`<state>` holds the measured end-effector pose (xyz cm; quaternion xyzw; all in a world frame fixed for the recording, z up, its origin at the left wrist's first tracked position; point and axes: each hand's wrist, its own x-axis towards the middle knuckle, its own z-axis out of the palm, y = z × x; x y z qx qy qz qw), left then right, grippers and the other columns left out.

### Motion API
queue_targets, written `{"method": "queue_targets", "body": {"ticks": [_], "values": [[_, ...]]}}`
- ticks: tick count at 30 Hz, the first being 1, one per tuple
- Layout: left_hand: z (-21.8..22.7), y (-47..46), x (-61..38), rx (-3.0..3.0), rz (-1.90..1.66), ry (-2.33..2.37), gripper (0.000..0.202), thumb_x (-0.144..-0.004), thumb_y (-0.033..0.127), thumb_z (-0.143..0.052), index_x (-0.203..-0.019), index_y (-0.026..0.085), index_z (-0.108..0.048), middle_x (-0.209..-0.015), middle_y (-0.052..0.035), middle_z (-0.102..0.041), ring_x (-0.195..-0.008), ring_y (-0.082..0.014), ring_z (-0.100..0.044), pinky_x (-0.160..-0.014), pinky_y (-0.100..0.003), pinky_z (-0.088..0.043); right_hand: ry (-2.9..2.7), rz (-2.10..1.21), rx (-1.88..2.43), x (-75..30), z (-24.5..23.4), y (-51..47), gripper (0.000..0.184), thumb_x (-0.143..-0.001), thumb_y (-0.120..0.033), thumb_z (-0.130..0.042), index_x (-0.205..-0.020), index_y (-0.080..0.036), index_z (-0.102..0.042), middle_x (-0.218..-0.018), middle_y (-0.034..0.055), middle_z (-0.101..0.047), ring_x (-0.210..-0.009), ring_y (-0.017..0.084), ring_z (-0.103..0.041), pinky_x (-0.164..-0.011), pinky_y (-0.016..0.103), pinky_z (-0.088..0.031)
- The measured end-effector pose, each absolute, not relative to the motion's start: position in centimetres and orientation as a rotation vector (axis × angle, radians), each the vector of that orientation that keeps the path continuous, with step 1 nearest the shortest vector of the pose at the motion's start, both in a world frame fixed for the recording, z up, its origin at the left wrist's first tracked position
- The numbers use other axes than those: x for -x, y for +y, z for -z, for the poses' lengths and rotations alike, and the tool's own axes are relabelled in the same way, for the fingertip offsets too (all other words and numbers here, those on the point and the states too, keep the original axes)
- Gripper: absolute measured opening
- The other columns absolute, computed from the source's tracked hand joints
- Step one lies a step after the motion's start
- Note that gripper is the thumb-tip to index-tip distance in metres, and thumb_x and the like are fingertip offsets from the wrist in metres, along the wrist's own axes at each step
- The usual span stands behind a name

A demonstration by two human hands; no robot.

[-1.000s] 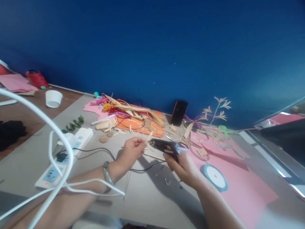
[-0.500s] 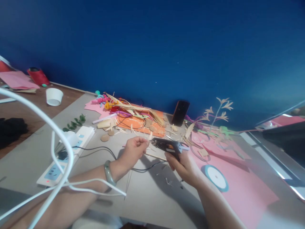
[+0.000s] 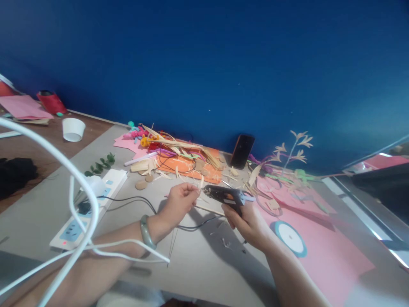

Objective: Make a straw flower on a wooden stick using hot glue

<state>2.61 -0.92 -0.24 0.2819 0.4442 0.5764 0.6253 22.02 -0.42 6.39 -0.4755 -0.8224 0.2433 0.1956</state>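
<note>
My right hand [image 3: 244,224] grips a black glue gun [image 3: 223,195] by its handle, the nozzle pointing left. A pale blue glue stick [image 3: 247,197] sticks out of its back end. My left hand [image 3: 180,202], with a green bangle at the wrist, is closed in a pinch. A small pale husk strip [image 3: 202,182] stands up at its fingertips, right beside the nozzle; whether nozzle and strip touch, I cannot tell. How the fingers hold the strip is partly hidden. Under the hands lies a thin wooden stick [image 3: 209,209].
White cables [image 3: 70,170] loop across the left foreground, near a power strip [image 3: 110,187]. Behind the hands are husk pieces on orange paper [image 3: 179,166] and a phone [image 3: 242,151] leaning on the wall. A tape roll [image 3: 290,238] lies on pink paper [image 3: 332,256]; a husk-flower stem [image 3: 290,153] stands behind.
Almost nothing differs. The glue gun and my right hand have shifted very slightly to the right; my left hand keeps its pinch in the same place.
</note>
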Motion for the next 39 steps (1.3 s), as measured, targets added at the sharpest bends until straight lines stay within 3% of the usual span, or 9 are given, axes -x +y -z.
{"method": "queue_targets", "body": {"ticks": [10, 16, 39], "values": [[0.33, -1.01, -2.6, -0.661, -1.319, 1.015, 0.027, -0.065, 0.035, -0.075, -0.073, 0.013, -0.061, -0.047, 0.005, -0.052, -0.035, -0.0031, -0.038, -0.035, -0.016, -0.021, -2.342, -0.752, 1.355, -22.16, -6.3, -0.36, 0.037, -0.094, -0.044, -0.039, -0.066, -0.021, -0.048, -0.051, -0.0005, -0.051, -0.049, 0.015, -0.048, -0.051, 0.028, -0.037], [0.25, -1.0, -2.51, -0.654, -1.304, 1.027, 0.025, -0.066, 0.034, -0.074, -0.073, 0.013, -0.061, -0.046, 0.0046, -0.052, -0.037, -0.0036, -0.039, -0.036, -0.016, -0.022, -2.354, -0.753, 1.328, -22.07, -6.72, -0.5, 0.045, -0.093, -0.043, -0.039, -0.054, -0.021, -0.044, -0.048, 0.0004, -0.05, -0.047, 0.014, -0.048, -0.05, 0.027, -0.037], [0.08, -0.96, -2.36, -0.656, -1.294, 1.014, 0.023, -0.067, 0.032, -0.072, -0.073, 0.013, -0.06, -0.046, 0.0052, -0.052, -0.034, -0.0023, -0.036, -0.035, -0.016, -0.019, -2.395, -0.682, 1.33, -22.26, -6.28, -0.49, 0.052, -0.094, -0.044, -0.04, -0.049, -0.019, -0.048, -0.046, 0.0006, -0.051, -0.045, 0.012, -0.047, -0.052, 0.025, -0.037]]}}
